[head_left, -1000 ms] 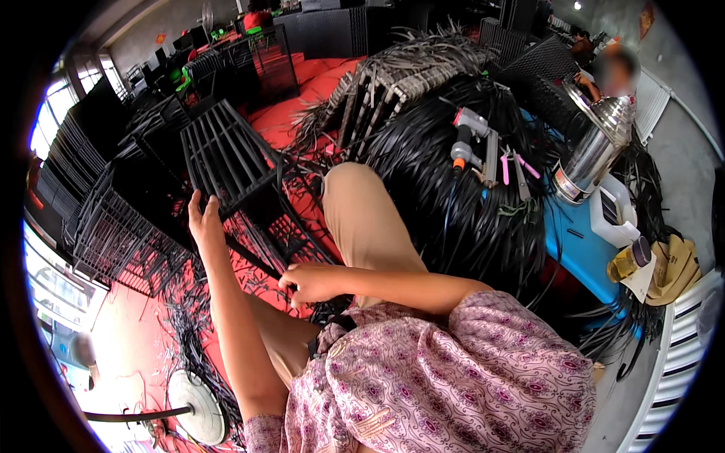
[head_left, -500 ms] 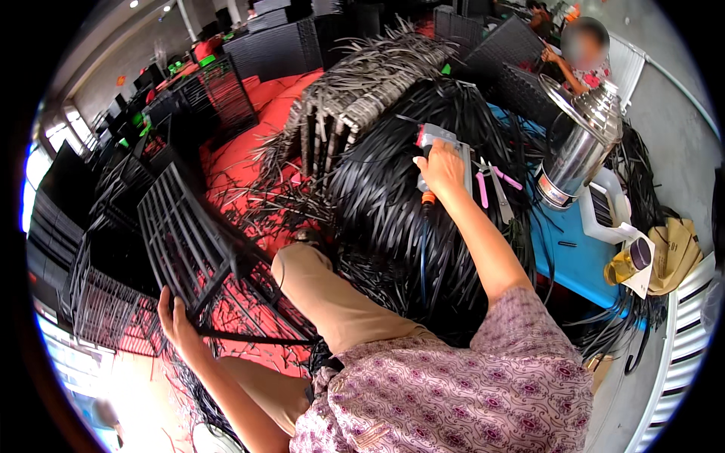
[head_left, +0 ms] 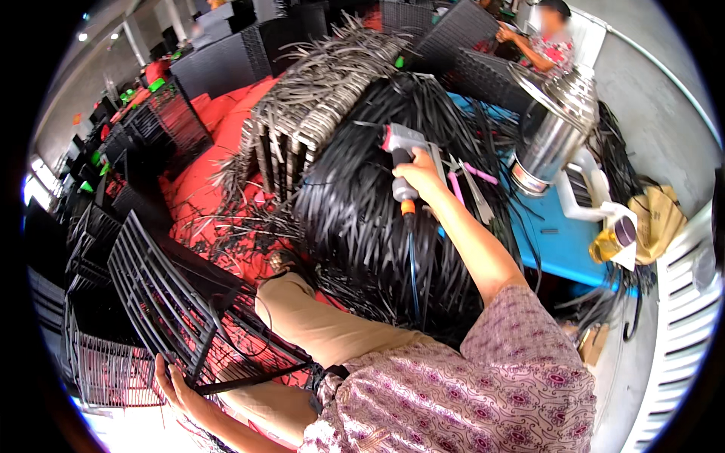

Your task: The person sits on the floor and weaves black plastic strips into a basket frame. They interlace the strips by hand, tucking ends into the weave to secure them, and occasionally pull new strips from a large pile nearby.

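Note:
My right hand [head_left: 424,175] is wrapped round the black grip of a grey and red air staple gun [head_left: 408,140]. An orange fitting joins the gun to a blue hose [head_left: 413,264]. The gun is over a heap of black plastic strips [head_left: 355,189], beside pink-handled scissors [head_left: 477,195]. At the lower left, my left hand [head_left: 183,394] grips the lower corner of a black slatted frame [head_left: 168,294], its fingers along the outer side. The frame stands tilted beside my legs, with a loose strip curling from it.
A steel flask [head_left: 550,147], a white tray [head_left: 581,181] and a yellow jar [head_left: 604,248] are on the blue table [head_left: 555,234]. A strip-covered stand [head_left: 302,113] rises from the red floor covering [head_left: 198,185]. Woven black panels [head_left: 215,64] line the back, where another person [head_left: 547,49] works.
My right hand has brought the staple gun slightly away from the scissors, and more of its body shows. The view has turned to the right; my left hand stays at the frame's corner.

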Demonstrator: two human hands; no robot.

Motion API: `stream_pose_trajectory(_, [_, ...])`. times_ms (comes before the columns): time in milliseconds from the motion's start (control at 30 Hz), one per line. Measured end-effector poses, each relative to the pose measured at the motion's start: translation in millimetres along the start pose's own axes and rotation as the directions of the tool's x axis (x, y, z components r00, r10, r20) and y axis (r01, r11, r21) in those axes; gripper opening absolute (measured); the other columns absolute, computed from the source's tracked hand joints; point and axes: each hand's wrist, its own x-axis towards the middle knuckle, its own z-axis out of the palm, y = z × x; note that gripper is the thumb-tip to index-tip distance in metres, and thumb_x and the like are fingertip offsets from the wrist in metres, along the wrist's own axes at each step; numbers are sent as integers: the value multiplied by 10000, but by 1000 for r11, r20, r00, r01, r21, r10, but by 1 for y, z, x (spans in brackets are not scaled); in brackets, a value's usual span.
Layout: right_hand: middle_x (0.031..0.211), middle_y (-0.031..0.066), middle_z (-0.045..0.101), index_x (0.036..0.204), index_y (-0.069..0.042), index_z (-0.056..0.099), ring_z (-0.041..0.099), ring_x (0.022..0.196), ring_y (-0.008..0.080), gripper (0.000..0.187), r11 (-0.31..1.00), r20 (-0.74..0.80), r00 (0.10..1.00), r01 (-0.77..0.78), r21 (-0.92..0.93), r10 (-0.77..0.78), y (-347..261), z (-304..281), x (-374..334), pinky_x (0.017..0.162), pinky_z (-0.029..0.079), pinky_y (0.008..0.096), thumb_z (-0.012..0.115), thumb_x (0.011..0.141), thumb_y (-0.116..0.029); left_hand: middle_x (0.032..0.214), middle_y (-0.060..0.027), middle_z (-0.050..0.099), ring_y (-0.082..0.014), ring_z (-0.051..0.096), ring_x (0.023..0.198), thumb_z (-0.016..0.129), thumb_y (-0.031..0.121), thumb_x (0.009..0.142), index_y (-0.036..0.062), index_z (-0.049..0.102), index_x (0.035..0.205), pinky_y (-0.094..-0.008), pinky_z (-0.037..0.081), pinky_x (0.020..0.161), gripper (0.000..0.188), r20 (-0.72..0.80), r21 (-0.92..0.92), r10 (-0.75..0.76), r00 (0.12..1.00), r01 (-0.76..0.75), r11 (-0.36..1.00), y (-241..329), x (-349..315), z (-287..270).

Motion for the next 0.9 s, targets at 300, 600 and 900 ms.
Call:
stream_pose_trajectory(300, [1014, 133, 643, 1411, -14, 442, 648, 798, 156, 764, 972, -48, 990, 137, 189, -130, -95, -93, -126, 714, 519, 300, 777, 725, 8, 1272, -102, 577, -180, 545, 1112, 526, 198, 1003, -6, 558, 1316, -304, 404, 1002, 375, 22, 55, -6, 1000, 5, 998, 16, -12, -1])
stream_pose_trajectory(600, [1001, 153, 688, 1350, 36, 505, 668, 838, 189, 703, 915, -143, 989, -23, -403, -38, -26, -205, -166, 741, 519, 299, 740, 687, 33, 1267, -104, 577, -187, 551, 1107, 534, 208, 996, 2, 569, 1310, -307, 420, 996, 377, 37, -38, -33, 999, 35, 999, 15, -11, -2])
stream_pose_trajectory(900, [1053, 222, 696, 1373, -72, 501, 666, 987, 379, 700, 846, -161, 987, -81, -527, -5, 13, -187, -155, 857, 507, 414, 749, 723, -142, 1277, -101, 570, -183, 528, 1159, 529, 179, 992, 8, 578, 1307, -319, 400, 1026, 362, 22, 77, 3, 1000, -4, 997, 10, -3, -1])
